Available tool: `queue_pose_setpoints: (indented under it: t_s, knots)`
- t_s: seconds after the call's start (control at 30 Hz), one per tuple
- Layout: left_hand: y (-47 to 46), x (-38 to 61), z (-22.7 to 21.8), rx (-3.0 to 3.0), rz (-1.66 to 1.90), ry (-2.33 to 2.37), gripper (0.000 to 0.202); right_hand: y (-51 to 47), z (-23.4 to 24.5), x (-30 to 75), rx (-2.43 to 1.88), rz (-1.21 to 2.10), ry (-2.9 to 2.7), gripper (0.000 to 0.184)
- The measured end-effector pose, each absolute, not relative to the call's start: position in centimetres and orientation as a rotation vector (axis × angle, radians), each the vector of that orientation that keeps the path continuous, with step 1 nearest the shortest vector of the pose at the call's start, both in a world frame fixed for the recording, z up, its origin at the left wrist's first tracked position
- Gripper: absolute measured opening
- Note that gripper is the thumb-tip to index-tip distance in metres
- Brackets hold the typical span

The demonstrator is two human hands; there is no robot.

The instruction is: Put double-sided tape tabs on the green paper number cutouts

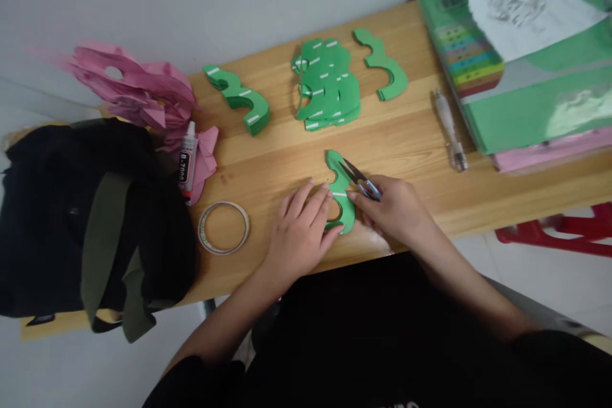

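A wavy green paper cutout (347, 203) with a white strip across its middle lies on the wooden table in front of me. My left hand (299, 229) rests flat at its left side, fingers stretched out and fingertips touching the paper. On the other side, my right hand (394, 207) is closed around a small pair of scissors (366, 186). The dark blades point up and left, over the cutout's upper right edge; whether they touch the paper I cannot tell. The right fingertips are beside the white strip.
Behind lie a left green stack (258, 111), a middle green pile (335, 86) and a right green piece (394, 80). A tape roll (203, 239), glue tube (187, 162), pink paper (176, 86) and dark bag (43, 217) sit left; a pen (447, 121) and green packs (507, 127) right.
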State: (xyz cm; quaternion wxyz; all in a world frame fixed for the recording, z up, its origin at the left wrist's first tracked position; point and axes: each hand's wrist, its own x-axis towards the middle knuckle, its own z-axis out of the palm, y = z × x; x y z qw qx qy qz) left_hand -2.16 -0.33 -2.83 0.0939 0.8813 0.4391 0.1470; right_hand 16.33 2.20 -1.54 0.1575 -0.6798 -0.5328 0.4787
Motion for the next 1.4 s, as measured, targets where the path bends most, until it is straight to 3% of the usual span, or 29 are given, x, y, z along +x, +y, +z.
queue_pose_setpoints:
  t_s: [0.17,0.37,0.6,0.67,0.73,0.83,1.0,1.07,1.2,1.4]
  knots:
    - [-0.2,-2.5,-2.8,2.433,0.476,1.289,0.041,2.1,-1.7,17.7,-1.761,1.575,-1.302,0.029]
    - [-0.3,-2.2,-2.2,2.272,0.481,1.284,0.062,2.8,-2.8,21.9,-2.016,0.635,-1.404,0.037]
    - [-2.4,-0.1,-1.7,2.360,0.573,1.645,0.081,2.9,-3.4,23.9,-2.031,0.522,-1.706,0.045]
    - [-3.0,-1.4,-1.2,2.303,0.606,1.892,0.068,2.8,-3.4,23.7,-2.061,0.426,-1.749,0.045]
    - [-3.9,-3.7,-0.3,2.171,0.517,2.224,0.038,2.7,-3.4,23.5,-2.083,0.383,-1.772,0.046]
    - [-5.4,-7.8,1.1,1.975,0.187,2.430,0.011,2.8,-3.4,23.5,-2.095,0.414,-1.795,0.046]
    - [-6.6,-10.6,2.4,1.987,0.154,2.124,0.012,2.7,-3.5,23.3,-2.026,0.477,-1.673,0.037]
    - [-6.3,-9.8,2.7,1.904,0.346,1.974,0.003,2.2,-2.7,22.7,-1.900,0.648,-1.551,0.034]
    - [-5.3,-6.1,3.4,1.452,0.934,1.491,0.020,0.7,0.8,20.3,-1.437,1.114,-1.437,0.035]
    - [-4.0,-1.4,5.0,1.241,1.064,1.042,0.023,0.6,4.0,17.5,-1.036,1.292,-1.764,0.031]
